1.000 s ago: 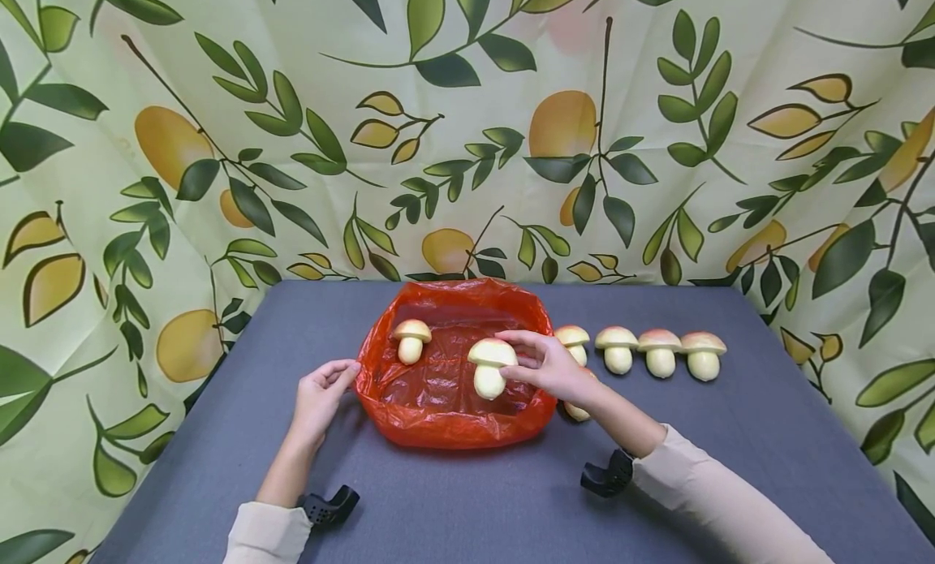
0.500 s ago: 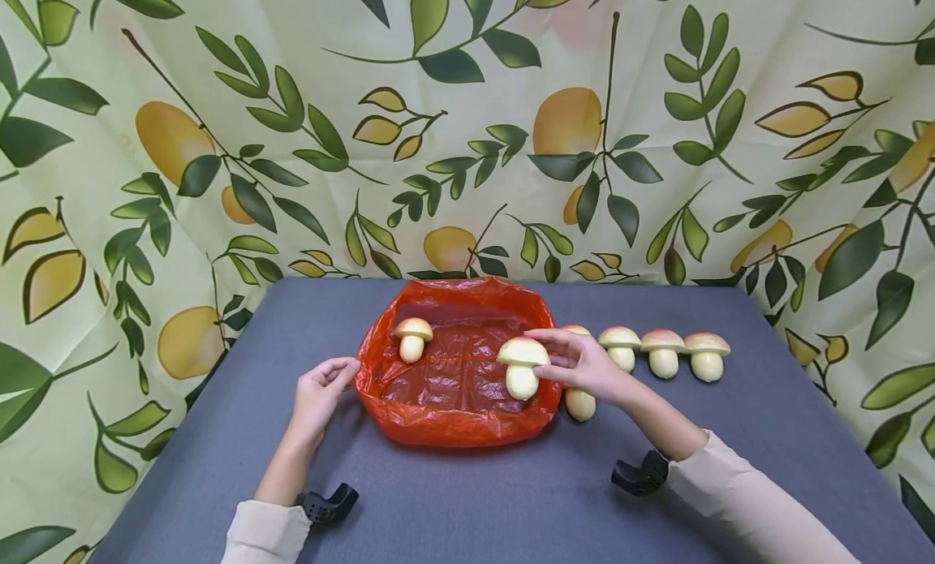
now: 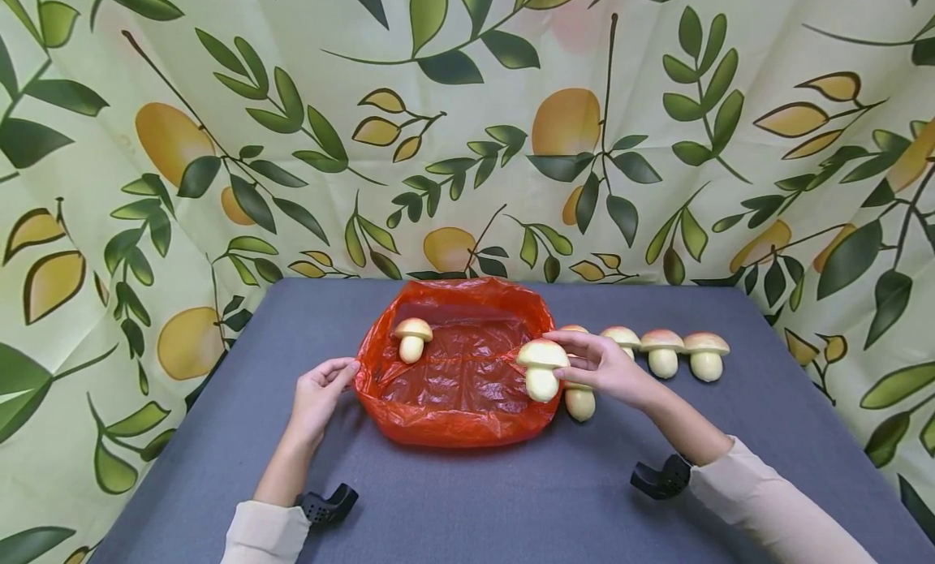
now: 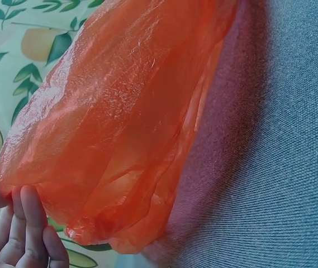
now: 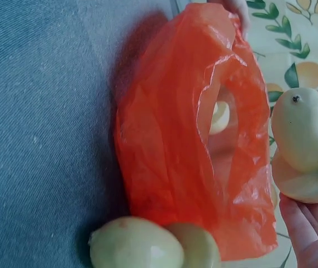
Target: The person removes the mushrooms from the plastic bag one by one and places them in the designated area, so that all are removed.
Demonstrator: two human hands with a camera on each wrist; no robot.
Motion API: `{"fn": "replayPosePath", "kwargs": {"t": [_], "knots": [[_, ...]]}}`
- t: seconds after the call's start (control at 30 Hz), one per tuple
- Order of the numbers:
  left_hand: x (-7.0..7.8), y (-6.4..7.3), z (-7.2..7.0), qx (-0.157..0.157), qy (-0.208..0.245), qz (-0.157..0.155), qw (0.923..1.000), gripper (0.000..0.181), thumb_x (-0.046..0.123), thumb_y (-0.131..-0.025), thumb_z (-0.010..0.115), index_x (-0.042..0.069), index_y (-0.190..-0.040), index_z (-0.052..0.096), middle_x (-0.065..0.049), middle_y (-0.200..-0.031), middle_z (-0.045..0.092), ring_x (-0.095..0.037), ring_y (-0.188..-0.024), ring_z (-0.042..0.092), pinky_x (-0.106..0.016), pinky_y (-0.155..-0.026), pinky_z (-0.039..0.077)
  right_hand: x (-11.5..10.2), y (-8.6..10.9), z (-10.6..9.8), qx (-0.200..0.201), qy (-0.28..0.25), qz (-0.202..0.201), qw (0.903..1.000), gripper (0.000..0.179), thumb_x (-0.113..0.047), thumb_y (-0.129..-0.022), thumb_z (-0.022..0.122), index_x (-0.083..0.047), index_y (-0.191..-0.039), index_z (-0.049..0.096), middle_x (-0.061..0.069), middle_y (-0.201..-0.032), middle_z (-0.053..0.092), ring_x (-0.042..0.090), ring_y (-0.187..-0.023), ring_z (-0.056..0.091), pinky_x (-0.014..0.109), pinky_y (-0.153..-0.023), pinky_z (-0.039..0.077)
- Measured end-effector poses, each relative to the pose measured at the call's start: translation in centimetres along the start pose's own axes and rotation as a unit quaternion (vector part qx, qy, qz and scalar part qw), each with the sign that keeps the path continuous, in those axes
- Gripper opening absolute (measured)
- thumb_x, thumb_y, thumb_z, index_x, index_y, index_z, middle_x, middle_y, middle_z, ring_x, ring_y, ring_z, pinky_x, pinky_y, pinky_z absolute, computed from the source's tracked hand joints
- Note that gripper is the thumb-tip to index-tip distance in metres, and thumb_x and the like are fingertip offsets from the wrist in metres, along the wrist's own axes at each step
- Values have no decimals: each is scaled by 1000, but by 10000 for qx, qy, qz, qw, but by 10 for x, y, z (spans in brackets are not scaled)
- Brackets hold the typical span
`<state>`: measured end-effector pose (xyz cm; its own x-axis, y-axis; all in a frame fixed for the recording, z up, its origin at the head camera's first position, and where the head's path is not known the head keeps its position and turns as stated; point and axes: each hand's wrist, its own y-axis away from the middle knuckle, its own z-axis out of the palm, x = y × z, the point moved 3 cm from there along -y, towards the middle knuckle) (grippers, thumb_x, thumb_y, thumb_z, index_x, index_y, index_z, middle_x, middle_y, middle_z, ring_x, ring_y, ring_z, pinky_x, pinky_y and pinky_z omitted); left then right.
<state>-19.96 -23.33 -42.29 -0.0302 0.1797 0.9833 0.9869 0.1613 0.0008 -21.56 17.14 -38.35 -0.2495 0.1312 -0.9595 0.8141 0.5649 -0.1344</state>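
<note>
An open red plastic bag (image 3: 460, 432) sits mid-table. Its left rim is pinched by my left hand (image 3: 318, 398), thumb against fingertips, as the left wrist view also shows of the bag (image 4: 119, 111). My right hand (image 3: 609, 373) holds a toy mushroom (image 3: 542, 376), pale stem down, at the bag's right rim; the right wrist view shows this mushroom (image 5: 304, 139) clear of the bag's wall. Inside the bag, toward the back left, lies another mushroom (image 3: 412, 342). Just right of the bag a further mushroom (image 3: 580, 403) is partly hidden behind the held one.
A row of mushrooms (image 3: 662, 353) runs along the table right of the bag, its left end partly covered by my right hand. Grey cloth (image 3: 467, 507) covers the table. Behind stands a leaf-patterned curtain (image 3: 467, 182).
My right hand has carried its mushroom rightward, from over the bag's right half to the right rim. My left hand stays on the left rim.
</note>
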Motion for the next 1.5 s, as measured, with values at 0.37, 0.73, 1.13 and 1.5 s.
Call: {"fn": "replayPosePath", "kwargs": {"t": [0.37,0.73,1.13,1.5], "knots": [[0,1,-1,-30,-21,53,10000,20,16,-96,60,-1,-103,66,22,-69,67,3,-67,64,-20,-72,55,5,11,-15,130,18,-399,9991,54,4,-89,62,20,-134,37,-22,-129,55,-7,-112,60,14,-88,51],[-1,0,0,-66,-33,-27,10000,23,17,-96,60,-3,-105,65,22,-69,66,3,-68,63,-21,-73,54,7,19,-26,165,-48,-552,9983,54,7,-89,60,21,-135,35,-23,-130,57,-8,-114,58,12,-90,50],[-1,0,0,-87,-58,-68,9999,25,17,-95,60,-5,-107,64,22,-69,66,2,-68,63,-21,-73,55,7,30,-37,532,606,-236,9965,51,3,-89,62,17,-133,41,-23,-124,54,-11,-109,58,9,-89,48],[-1,-1,0,-85,-73,-77,9999,28,17,-95,60,-7,-109,63,23,-69,65,3,-68,63,-21,-73,54,12,44,-48,302,339,-586,9972,48,9,-88,60,15,-133,43,-21,-128,56,-10,-113,58,11,-87,50]]}}
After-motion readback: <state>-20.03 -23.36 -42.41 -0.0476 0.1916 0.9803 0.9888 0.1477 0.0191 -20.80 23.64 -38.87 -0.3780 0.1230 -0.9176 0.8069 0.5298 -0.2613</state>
